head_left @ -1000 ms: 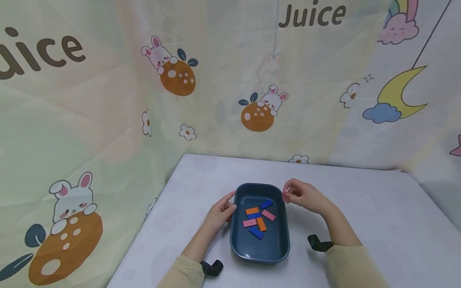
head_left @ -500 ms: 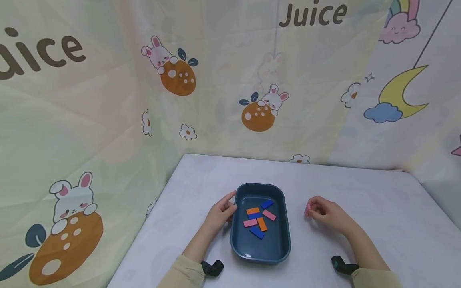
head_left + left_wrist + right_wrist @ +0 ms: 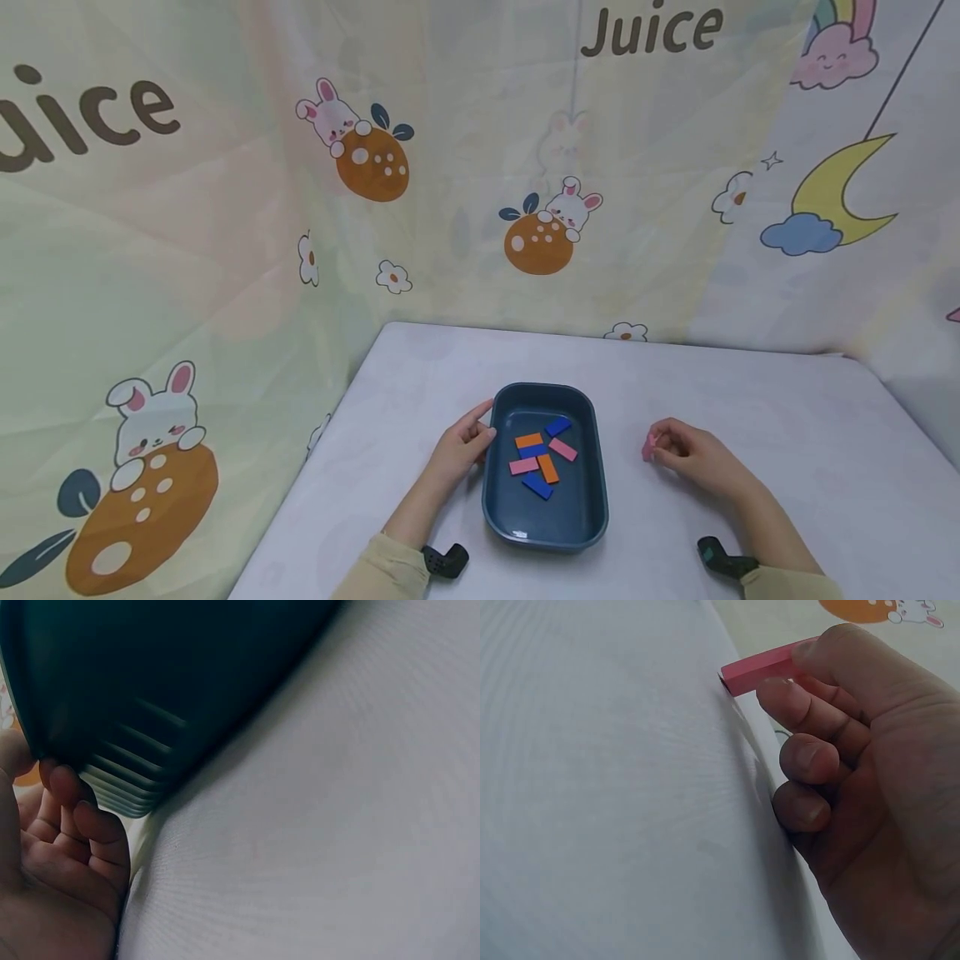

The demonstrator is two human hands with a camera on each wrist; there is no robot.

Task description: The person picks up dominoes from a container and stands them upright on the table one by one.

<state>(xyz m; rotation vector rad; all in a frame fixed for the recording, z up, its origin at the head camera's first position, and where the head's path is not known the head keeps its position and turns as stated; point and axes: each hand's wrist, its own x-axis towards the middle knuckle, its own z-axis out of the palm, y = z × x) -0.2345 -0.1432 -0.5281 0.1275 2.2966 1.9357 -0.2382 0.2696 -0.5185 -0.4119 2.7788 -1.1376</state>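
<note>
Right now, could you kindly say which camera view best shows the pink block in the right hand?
The right wrist view: the pink block appears large there, one end clear of the right hand. The head view shows it small and partly covered; the left wrist view lacks it.

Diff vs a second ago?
Right hand moved off the tray, rightward and toward the person, pinching the pink block throughout; nothing let go. Unchanged: left hand at the tray's left side, the seven blocks inside.
</note>
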